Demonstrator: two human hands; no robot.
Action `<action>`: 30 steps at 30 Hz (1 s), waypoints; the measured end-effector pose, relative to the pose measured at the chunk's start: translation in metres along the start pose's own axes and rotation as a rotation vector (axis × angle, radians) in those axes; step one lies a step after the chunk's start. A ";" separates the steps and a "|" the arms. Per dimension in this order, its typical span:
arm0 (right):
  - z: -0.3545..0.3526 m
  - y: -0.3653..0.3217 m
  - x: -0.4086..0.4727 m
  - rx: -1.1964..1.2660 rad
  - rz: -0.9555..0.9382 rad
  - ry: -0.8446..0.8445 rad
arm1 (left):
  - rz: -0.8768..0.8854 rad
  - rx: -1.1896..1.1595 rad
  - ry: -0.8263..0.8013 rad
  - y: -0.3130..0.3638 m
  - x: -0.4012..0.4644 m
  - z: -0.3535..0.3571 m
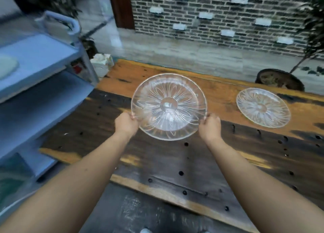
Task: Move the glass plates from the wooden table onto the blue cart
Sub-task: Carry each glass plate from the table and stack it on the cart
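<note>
A clear glass plate [168,106] with a cut flower pattern is held up above the wooden table [157,159], tilted toward me. My left hand [125,123] grips its lower left rim and my right hand [209,126] grips its lower right rim. A second glass plate [263,107] of the same pattern lies flat on the table to the right. The blue cart [40,57] stands at the left, with its shelves stacked one below another; the view there is blurred.
A pale rounded object [7,65] rests on the cart's top shelf at the far left. A potted plant [279,80] stands beyond the table's far right edge, before a brick wall. A white crumpled object [102,63] sits past the table's far left corner.
</note>
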State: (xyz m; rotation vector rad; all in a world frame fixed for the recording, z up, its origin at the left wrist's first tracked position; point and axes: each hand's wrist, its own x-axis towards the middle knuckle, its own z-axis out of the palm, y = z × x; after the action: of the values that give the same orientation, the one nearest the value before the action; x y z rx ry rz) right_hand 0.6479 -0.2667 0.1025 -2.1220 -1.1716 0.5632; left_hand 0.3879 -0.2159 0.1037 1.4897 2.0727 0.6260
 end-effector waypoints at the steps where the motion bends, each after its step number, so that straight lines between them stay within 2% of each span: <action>1: 0.015 -0.020 -0.006 0.005 -0.029 -0.018 | -0.017 -0.024 0.028 -0.016 0.005 -0.020; 14: 0.176 -0.205 -0.067 0.025 -0.287 -0.259 | -0.293 -0.244 0.337 -0.194 0.045 -0.185; 22: 0.280 -0.285 -0.084 0.059 -0.380 -0.400 | -0.408 -0.267 0.433 -0.277 0.081 -0.249; 30: 0.387 -0.367 -0.067 0.067 -0.444 -0.456 | -0.468 -0.267 0.466 -0.337 0.163 -0.298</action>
State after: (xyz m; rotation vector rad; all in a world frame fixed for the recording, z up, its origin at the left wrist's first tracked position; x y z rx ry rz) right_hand 0.1550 -0.0516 0.0952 -1.6396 -1.7832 0.8842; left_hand -0.0886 -0.1812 0.0976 0.7128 2.4423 1.0766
